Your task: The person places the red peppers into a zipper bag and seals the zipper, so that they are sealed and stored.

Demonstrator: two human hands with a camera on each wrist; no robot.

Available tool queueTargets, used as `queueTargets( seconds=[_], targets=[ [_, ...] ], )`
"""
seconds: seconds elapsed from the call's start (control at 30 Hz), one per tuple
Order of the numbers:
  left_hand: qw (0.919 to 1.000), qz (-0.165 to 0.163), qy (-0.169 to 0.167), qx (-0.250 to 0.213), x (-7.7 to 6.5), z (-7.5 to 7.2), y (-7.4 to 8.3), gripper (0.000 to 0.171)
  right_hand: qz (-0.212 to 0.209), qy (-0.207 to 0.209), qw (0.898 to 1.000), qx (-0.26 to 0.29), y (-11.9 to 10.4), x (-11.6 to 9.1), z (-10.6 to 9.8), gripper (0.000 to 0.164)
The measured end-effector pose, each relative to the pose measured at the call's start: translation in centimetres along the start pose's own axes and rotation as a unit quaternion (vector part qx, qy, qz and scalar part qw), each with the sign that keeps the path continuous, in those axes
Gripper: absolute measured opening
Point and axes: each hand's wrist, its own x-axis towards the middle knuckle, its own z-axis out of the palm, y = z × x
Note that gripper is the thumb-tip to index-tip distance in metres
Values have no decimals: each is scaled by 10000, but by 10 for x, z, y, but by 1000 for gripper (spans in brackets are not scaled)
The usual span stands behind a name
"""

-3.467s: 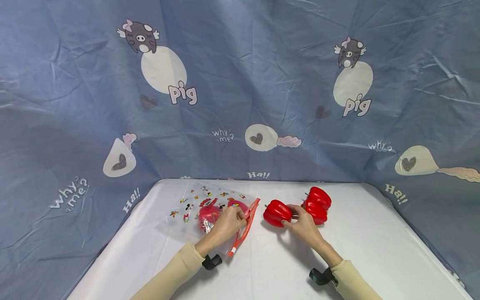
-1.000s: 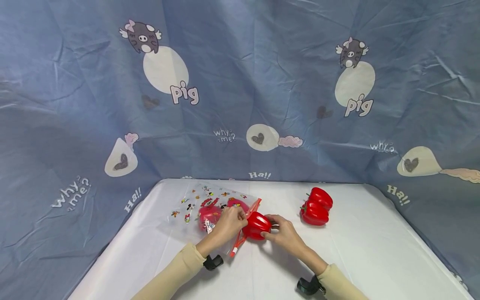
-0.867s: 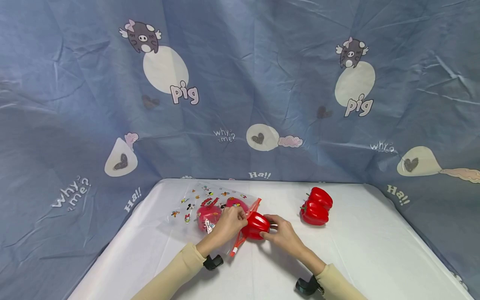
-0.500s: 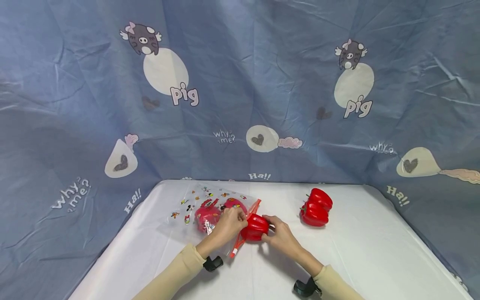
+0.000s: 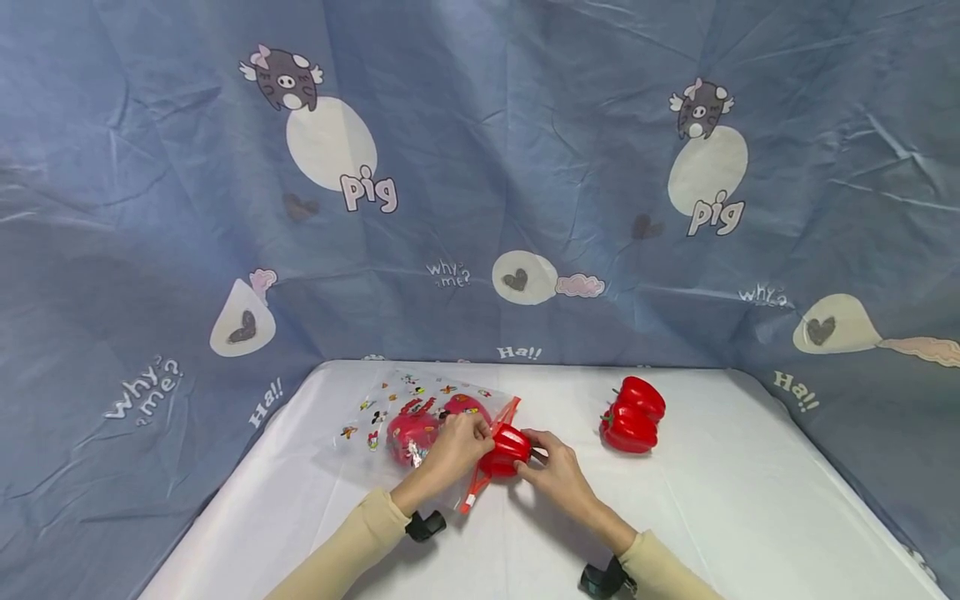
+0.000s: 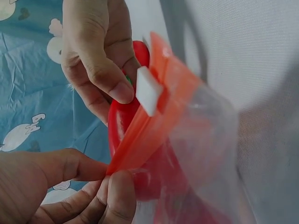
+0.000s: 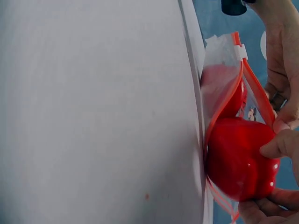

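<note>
A blue cartoon-pig backdrop [image 5: 420, 325] hangs beyond the white-covered table [image 5: 750, 500], whose flat top bears the weight as I work near its middle. The clear printed bag [image 5: 378, 433] lies to the left, 2 red peppers inside; its film looks thin and limp, likely to crease and cling, so the firmer edge is the place to hold. At its mouth, on the right, my right hand [image 5: 558, 471] holds a 3rd pepper [image 5: 506, 454], part-way between the lips, thumb against fingers at its right end. I judge it light, firm and slick, unlikely to bruise, best taken round its fat sides. Far right, 2 loose peppers [image 5: 632, 417] sit touching. My left hand [image 5: 459, 446] pinches the orange zip strip [image 6: 156, 126] between thumb and fingers, narrow and close; a hard-looking white slider [image 6: 148, 91] sits at its near end.
</note>
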Motion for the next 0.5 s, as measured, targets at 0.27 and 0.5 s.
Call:
queueTargets(
  seconds=[0.27,0.5],
  targets=[
    [10000,18,7,72,1,-1,2,6,-236,-45,9996,172,1,3,8,46],
    [9999,5,14,171,0,1,1,7,-290,-127,9995,-81,-1,4,9,45]
  ],
)
